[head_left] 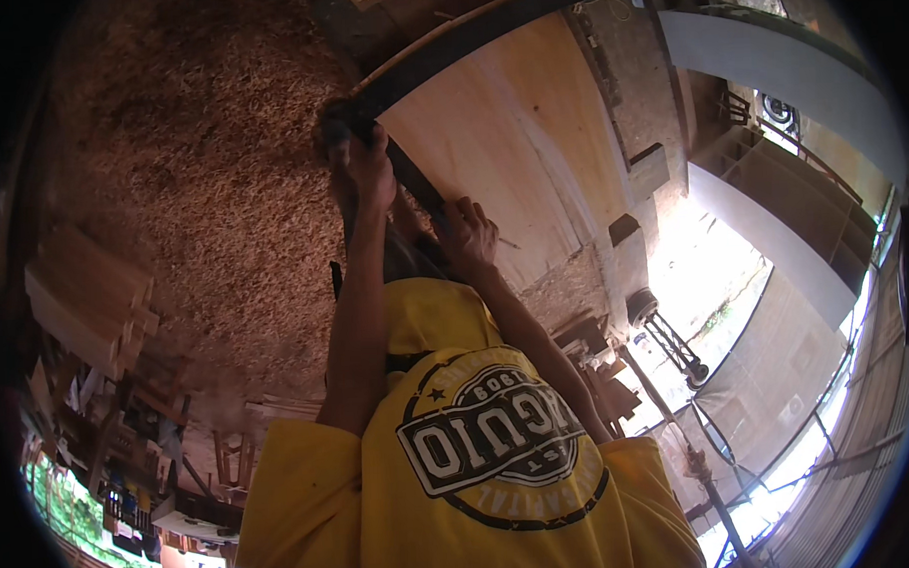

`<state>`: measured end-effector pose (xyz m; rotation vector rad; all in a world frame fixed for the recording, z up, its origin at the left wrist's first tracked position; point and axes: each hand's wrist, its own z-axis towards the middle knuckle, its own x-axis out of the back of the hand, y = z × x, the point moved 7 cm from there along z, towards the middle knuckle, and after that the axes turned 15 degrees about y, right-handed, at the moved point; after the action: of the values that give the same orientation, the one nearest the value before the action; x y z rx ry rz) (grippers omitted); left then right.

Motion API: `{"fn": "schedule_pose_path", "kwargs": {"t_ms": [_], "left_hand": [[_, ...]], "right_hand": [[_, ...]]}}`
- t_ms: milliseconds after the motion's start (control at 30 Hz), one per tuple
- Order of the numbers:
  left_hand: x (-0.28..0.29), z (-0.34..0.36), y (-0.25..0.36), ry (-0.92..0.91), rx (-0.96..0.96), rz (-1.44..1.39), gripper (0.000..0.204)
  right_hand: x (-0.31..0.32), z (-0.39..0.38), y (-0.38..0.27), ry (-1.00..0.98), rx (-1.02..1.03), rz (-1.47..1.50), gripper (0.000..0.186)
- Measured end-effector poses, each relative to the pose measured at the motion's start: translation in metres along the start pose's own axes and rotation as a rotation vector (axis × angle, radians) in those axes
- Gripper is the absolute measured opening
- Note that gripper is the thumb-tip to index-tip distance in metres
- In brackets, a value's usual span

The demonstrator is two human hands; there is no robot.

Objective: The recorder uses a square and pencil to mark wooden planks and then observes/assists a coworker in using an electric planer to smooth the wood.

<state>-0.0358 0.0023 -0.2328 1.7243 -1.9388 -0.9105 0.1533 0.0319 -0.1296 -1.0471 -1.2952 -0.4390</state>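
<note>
A broad pale plywood panel (509,132) with a dark edge strip (416,175) lies in front of me. My left hand (373,172) is closed around a dark, blocky object (337,126) at the panel's near left corner; its kind is too shadowed to tell. Lower and to the right, my right hand (468,235) has its fingers curled over the dark strip along the panel's near edge. A thin, light sliver (509,243) lies on the panel beside that hand.
Wood shavings (220,172) cover the floor on the left. Stacked boards (85,297) stand at the far left. To the right are a large pale panel (767,58), a brown open-shelved cabinet (781,177) and a dark metal machine part (672,341).
</note>
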Motion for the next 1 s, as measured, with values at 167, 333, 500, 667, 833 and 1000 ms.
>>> {"fn": "schedule_pose_path", "kwargs": {"t_ms": [167,333,500,667,833,1000], "left_hand": [[0.002,-0.006,0.002,0.110,0.043,0.033,0.058],[-0.007,-0.011,0.015,0.068,-0.049,0.136,0.058],[0.013,0.012,-0.003,0.234,-0.155,0.261,0.056],[0.002,0.009,-0.004,0.082,-0.155,-0.013,0.054],[-0.006,-0.007,0.009,0.069,-0.119,-0.031,0.048],[-0.001,-0.003,0.009,0.084,-0.148,-0.012,0.042]], "right_hand": [[0.003,0.003,-0.007,0.027,-0.023,-0.003,0.036],[-0.001,0.003,0.002,0.032,-0.085,-0.004,0.042],[-0.002,0.011,-0.002,-0.029,-0.103,-0.003,0.043],[-0.003,0.014,-0.001,-0.066,-0.112,0.000,0.045],[-0.006,0.009,0.004,-0.051,-0.114,-0.001,0.046],[-0.006,0.010,-0.001,-0.091,-0.117,0.023,0.048]]}}
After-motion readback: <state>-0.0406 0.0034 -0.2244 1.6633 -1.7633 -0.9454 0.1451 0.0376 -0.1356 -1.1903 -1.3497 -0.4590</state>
